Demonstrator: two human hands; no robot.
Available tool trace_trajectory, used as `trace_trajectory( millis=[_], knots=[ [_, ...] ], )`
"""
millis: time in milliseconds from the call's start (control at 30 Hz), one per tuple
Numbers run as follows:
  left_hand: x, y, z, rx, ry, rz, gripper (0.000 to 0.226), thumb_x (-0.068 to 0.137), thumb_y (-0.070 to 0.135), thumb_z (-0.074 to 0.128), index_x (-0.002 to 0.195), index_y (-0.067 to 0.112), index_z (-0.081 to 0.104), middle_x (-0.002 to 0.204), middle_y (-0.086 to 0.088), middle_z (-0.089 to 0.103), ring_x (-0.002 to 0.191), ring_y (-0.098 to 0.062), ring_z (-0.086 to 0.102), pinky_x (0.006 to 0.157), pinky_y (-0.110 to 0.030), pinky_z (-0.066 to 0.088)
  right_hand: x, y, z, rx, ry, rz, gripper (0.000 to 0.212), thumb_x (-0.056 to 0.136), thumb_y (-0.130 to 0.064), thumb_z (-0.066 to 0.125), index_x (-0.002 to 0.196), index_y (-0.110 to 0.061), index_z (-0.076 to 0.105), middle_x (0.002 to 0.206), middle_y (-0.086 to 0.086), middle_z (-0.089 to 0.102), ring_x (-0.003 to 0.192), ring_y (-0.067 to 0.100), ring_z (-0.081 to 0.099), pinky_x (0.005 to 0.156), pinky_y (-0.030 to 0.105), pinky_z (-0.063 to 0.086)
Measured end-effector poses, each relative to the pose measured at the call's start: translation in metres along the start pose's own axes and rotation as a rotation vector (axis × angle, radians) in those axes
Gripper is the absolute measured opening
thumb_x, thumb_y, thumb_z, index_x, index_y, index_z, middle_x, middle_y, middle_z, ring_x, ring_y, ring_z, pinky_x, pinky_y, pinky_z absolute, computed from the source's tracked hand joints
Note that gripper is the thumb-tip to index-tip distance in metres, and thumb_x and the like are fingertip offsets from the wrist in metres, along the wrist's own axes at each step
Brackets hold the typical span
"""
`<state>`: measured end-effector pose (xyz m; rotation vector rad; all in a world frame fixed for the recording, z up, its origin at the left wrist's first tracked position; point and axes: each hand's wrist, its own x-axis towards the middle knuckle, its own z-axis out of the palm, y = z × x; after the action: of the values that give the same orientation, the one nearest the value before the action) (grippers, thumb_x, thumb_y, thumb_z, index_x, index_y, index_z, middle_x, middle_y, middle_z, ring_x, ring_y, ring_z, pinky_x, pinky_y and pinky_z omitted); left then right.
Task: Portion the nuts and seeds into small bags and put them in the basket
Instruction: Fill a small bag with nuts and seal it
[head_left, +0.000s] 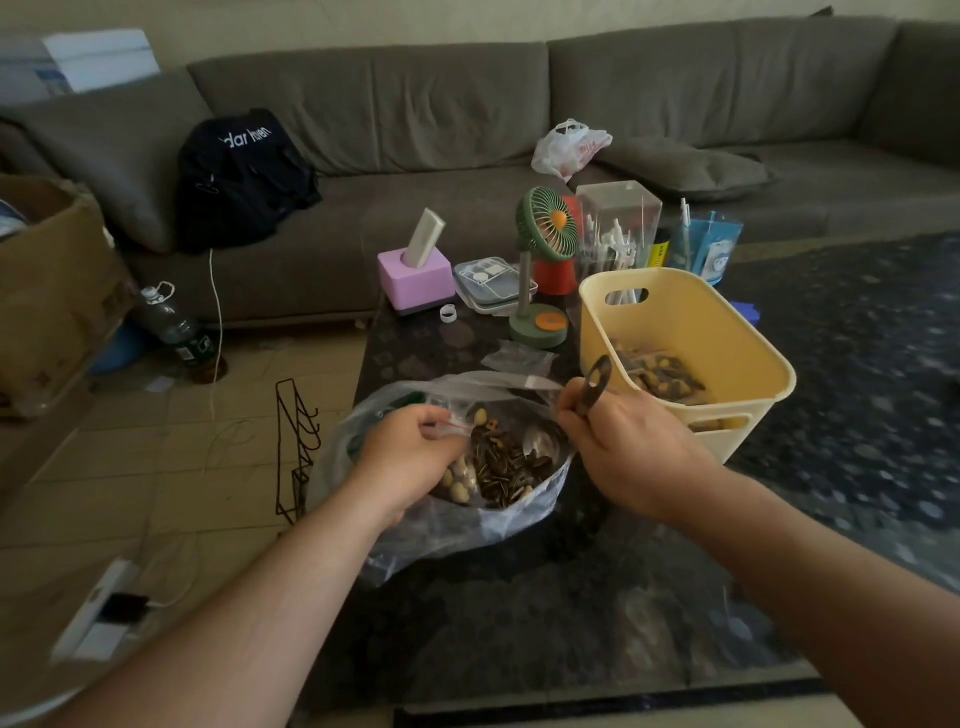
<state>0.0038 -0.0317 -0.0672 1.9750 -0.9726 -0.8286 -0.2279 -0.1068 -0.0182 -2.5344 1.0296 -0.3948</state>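
A big clear plastic bag (457, 525) lies open on the dark table, holding mixed sunflower seeds and nuts (506, 465). My left hand (410, 457) pinches a small clear bag with a red strip (457, 423) over the pile. My right hand (623, 441) grips the dark handle of a metal spoon (595, 384), whose bowl (540, 441) sits in the seeds. To the right stands a yellow basket (737, 358) with several filled small bags (660, 376) inside.
Empty small bags (517, 358) lie behind the big bag. Further back stand a green fan (543, 244), pink tissue box (413, 278), flat lidded box (485, 283) and clear holder (618, 223). A wire rack (296, 452) hangs at the table's left edge. A sofa is behind.
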Motion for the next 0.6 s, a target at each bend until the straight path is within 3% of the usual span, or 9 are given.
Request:
trace_trajectory(
  millis=[133, 200, 300, 467, 600],
  knots=[
    [-0.007, 0.005, 0.002, -0.025, -0.121, 0.090, 0.043, 0.093, 0.024, 0.081, 0.132, 0.036, 0.067, 0.108, 0.013, 0.076, 0.090, 0.002, 0.072, 0.077, -0.019, 0.049, -0.001, -0.004, -0.009, -0.033, -0.014, 0.001, 0.019, 0.110, -0.038, 0.042, 0.097, -0.029, 0.053, 0.085, -0.009, 0.057, 0.077, 0.013, 0.058, 0.073, 0.043, 0.054],
    [-0.009, 0.007, 0.004, -0.028, -0.229, 0.101, 0.051, 0.090, 0.023, 0.083, 0.135, 0.037, 0.066, 0.106, 0.013, 0.080, 0.092, 0.004, 0.074, 0.084, -0.021, 0.053, -0.003, -0.009, -0.012, -0.043, -0.033, -0.007, 0.019, 0.109, -0.040, 0.042, 0.099, -0.028, 0.054, 0.086, -0.008, 0.059, 0.080, 0.016, 0.059, 0.076, 0.045, 0.054],
    [-0.009, 0.004, 0.009, -0.040, -0.347, 0.033, 0.057, 0.088, 0.019, 0.084, 0.140, 0.034, 0.062, 0.109, 0.010, 0.081, 0.103, -0.005, 0.076, 0.100, -0.032, 0.056, -0.006, -0.016, -0.014, -0.042, -0.052, -0.038, 0.019, 0.109, -0.041, 0.043, 0.094, -0.030, 0.048, 0.082, -0.008, 0.058, 0.079, 0.017, 0.058, 0.076, 0.041, 0.051],
    [-0.006, 0.000, 0.018, -0.145, -0.282, -0.090, 0.037, 0.088, 0.018, 0.083, 0.119, 0.035, 0.071, 0.118, 0.000, 0.076, 0.109, -0.021, 0.072, 0.090, -0.045, 0.064, -0.006, -0.018, -0.008, 0.003, -0.055, -0.059, 0.018, 0.109, -0.043, 0.046, 0.094, -0.032, 0.047, 0.077, -0.011, 0.057, 0.076, 0.017, 0.059, 0.074, 0.040, 0.050],
    [-0.008, 0.000, 0.028, -0.248, -0.254, -0.135, 0.031, 0.090, 0.020, 0.082, 0.119, 0.029, 0.075, 0.116, -0.003, 0.077, 0.107, -0.024, 0.073, 0.078, -0.041, 0.064, -0.008, -0.022, 0.003, 0.054, -0.029, -0.075, 0.024, 0.108, -0.041, 0.047, 0.090, -0.027, 0.050, 0.079, -0.009, 0.058, 0.074, 0.016, 0.057, 0.070, 0.038, 0.046]
  ],
)
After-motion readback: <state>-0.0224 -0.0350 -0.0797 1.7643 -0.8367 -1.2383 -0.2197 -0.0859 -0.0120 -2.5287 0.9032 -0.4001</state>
